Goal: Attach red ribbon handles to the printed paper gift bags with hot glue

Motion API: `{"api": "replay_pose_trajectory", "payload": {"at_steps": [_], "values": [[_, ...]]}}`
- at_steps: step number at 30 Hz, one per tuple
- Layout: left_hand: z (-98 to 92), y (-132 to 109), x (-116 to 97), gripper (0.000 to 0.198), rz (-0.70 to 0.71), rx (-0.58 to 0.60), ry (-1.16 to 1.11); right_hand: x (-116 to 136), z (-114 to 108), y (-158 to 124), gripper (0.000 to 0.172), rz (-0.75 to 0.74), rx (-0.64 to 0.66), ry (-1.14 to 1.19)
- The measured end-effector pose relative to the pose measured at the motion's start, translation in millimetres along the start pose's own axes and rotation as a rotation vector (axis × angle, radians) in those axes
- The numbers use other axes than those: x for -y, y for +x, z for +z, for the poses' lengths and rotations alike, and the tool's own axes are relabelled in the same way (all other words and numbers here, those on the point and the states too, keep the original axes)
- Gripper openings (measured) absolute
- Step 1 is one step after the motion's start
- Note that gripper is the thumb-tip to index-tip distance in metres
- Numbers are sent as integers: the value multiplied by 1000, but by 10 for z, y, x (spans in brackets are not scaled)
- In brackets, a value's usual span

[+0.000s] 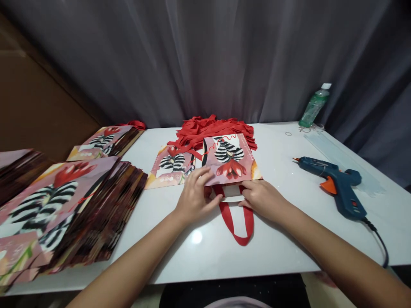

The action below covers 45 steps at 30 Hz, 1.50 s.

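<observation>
A paper bag point(229, 160) printed with a red flower and black-and-white stripes lies on the white table, its mouth facing me and slightly parted. From that mouth a red ribbon handle point(245, 240) loops toward me. My left hand point(196, 194) rests at the bag's left corner, fingers spread over its edge and thumb beside the ribbon. At the right corner my right hand point(259, 196) is closed on the rim, with fingers curled and partly hidden by the bag. Another such printed bag point(171, 167) lies flat to the left, just beyond my left hand.
Red ribbon strips point(215, 128) are heaped behind the bags. Tall stacks of printed bags point(64, 205) fill the left side beside a cardboard box point(35, 85). A blue glue gun point(340, 184), clear glue sticks point(340, 162) and a plastic bottle point(314, 107) are on the right.
</observation>
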<state>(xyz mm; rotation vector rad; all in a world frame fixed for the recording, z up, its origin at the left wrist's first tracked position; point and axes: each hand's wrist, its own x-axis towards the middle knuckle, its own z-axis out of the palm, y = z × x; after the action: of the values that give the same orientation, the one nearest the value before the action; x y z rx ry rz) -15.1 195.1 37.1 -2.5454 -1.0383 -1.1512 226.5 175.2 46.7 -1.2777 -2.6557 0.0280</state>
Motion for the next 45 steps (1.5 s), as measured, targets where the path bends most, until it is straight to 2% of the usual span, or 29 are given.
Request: {"api": "replay_pose_trajectory", "payload": {"at_steps": [2,3,7,9,12,13,15,17,20,24,26,29,31,33,37,42,45], "values": [[-1,16,-12,76,-104,161,-85,-1,14,-11,22,-19,-43,-23],[-2,19,-21,80,-124,204,-103,10,16,-23,23,-48,-85,-35],[-18,11,-53,85,-119,254,-39,186,16,-114,29,-331,-277,33],[-28,5,-62,85,-108,256,-12,324,35,-171,39,-394,-251,140],[-38,1,-73,85,-105,253,24,489,86,-243,70,-315,-123,209],[-41,2,-79,84,-109,255,42,523,102,-261,74,-306,-86,204],[-45,9,-94,83,-117,258,81,565,131,-293,67,-343,-39,174],[-50,22,-111,82,-121,262,116,594,164,-322,59,-397,-46,144],[-61,43,-130,80,-115,267,146,650,252,-362,57,-469,-139,129],[-72,53,-143,80,-89,258,154,714,340,-370,33,-497,-293,222],[-73,51,-150,81,-84,259,147,705,295,-338,34,-433,-332,300],[-72,47,-157,82,-85,260,139,643,135,-272,56,-302,-346,397],[-69,47,-157,83,-85,261,134,595,37,-245,59,-245,-321,433],[-66,48,-155,82,-89,264,132,562,-10,-239,53,-210,-288,452],[-65,52,-159,83,-88,256,126,542,32,-244,50,-170,-212,450],[-73,65,-174,84,-100,254,109,546,88,-206,55,-125,90,417],[-75,70,-177,83,-97,256,108,548,91,-201,59,-115,149,434]]}}
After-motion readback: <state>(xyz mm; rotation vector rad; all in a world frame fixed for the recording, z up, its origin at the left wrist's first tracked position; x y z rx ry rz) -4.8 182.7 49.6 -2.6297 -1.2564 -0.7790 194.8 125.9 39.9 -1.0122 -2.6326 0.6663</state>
